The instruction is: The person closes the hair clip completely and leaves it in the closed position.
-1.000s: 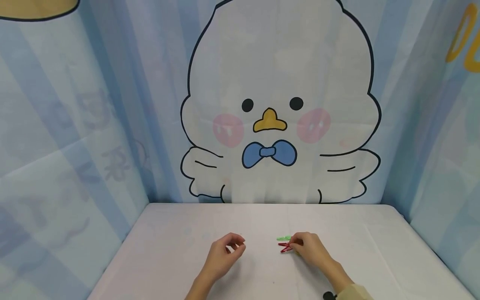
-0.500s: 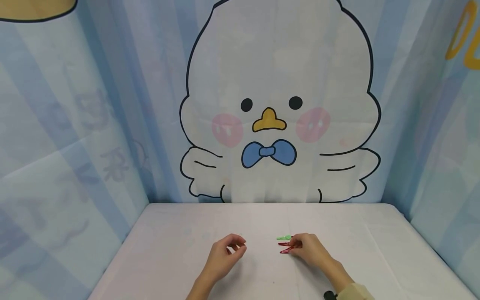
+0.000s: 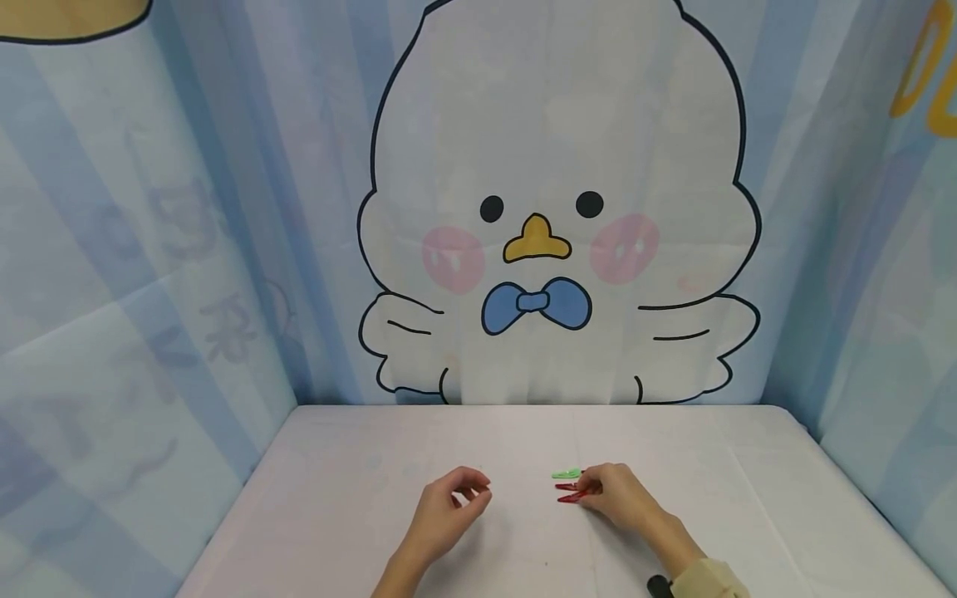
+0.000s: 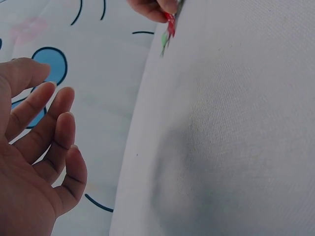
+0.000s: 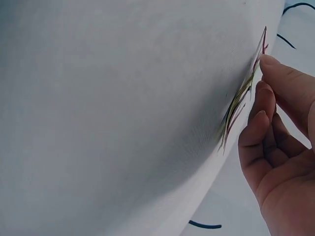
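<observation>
My right hand point(image 3: 622, 498) pinches a red hair clip point(image 3: 571, 498) between thumb and fingertips, low over the white table. Another slim red clip point(image 3: 565, 487) shows just behind it, and a green hair clip point(image 3: 565, 474) lies farther back. Seen almost edge-on in the right wrist view, the held clip point(image 5: 264, 43) sticks out past the thumb. Thin yellowish and reddish clips point(image 5: 238, 102) lie beneath that hand, partly hidden from the head view. My left hand point(image 3: 446, 513) hovers left of the clips, fingers loosely curled around nothing.
The white table point(image 3: 374, 440) reaches back to a curtain point(image 3: 329, 249) printed with a white cartoon bird. Striped blue cloth hangs along both sides. A black object point(image 3: 659, 586) sits by the right sleeve point(image 3: 709, 580).
The red clip in my right fingers has turned slightly, its left tip shifting left and then up a little. The left hand has hardly moved.
</observation>
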{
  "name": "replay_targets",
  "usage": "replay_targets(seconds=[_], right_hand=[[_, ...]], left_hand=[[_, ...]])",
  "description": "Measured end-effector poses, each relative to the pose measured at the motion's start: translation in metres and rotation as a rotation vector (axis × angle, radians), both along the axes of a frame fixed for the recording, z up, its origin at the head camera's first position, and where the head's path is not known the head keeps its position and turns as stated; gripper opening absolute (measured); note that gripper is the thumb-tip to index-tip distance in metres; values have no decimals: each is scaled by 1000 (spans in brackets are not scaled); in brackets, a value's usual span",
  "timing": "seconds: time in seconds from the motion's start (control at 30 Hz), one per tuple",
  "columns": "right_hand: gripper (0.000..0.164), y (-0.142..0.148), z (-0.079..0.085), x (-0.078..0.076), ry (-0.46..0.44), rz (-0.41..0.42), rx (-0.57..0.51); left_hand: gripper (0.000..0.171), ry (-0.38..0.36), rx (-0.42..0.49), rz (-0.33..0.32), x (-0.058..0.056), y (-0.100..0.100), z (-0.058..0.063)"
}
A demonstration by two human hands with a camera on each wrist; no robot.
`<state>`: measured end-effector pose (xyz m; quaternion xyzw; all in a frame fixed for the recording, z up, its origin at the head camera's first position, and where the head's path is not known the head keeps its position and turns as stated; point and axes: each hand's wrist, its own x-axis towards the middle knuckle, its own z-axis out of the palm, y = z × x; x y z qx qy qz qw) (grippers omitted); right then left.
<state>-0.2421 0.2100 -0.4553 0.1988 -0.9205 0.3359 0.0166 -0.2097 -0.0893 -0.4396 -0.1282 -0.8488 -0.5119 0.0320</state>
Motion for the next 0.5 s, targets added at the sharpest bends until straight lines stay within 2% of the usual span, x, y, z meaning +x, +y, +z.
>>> replay_targets(seconds=[0.5], right_hand=[[14,-4,-2,-3,-36,-22,42]], left_hand=[[11,4,-9,-8,0,-3,1]])
